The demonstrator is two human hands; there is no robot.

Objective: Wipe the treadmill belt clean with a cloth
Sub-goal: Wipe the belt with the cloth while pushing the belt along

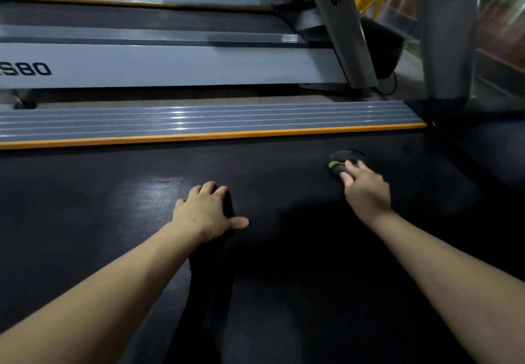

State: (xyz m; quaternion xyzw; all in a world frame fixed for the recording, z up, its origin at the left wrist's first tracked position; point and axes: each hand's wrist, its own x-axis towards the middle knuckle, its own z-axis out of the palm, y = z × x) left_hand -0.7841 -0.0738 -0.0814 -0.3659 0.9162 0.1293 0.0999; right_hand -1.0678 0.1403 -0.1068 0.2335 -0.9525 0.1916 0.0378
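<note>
The right hand [366, 187] presses a dark cloth [345, 161] onto the treadmill belt [113, 193], fingers [348, 177] flat over its near edge, seemingly pinning rather than gripping. The left hand [207, 211] rests spread and empty, well apart. Unwiped belt stretches leftward along its length.

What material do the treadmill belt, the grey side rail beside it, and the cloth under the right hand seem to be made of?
Treadmill belt: probably matte black rubber; its fine dotted texture shows in the reflected light.
Side rail: grey ridged metal or hard plastic, glossy highlights, with an orange edge strip; which one is unclear.
Cloth: soft dark fabric with a yellow-green patch, bunched under the right hand.
</note>
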